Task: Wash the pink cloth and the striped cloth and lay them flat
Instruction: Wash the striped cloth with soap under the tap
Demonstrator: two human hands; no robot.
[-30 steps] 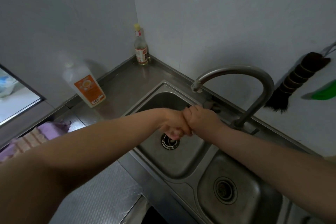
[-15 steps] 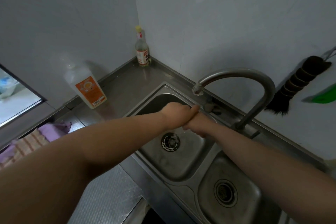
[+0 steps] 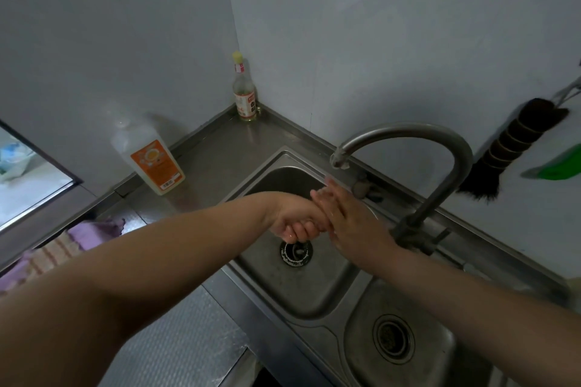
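Note:
The pink cloth and the striped cloth lie bunched together on the steel counter at the far left, partly hidden behind my left forearm. Neither hand touches them. Both hands meet over the left sink basin, just below the faucet spout. My left hand has its fingers curled round the edge of my right hand. My right hand has straight fingers pointing up toward the spout. Both look wet, and no cloth is in either hand.
A curved steel faucet arches over the basin. A clear bottle with an orange label and a small bottle stand on the counter by the walls. A dark brush and a green item hang at right. A second basin sits nearer me.
My hands have kept rubbing against each other under the spout. The right hand's fingers, curled a second ago, now stretch straight upward, and the left hand wraps them from the side.

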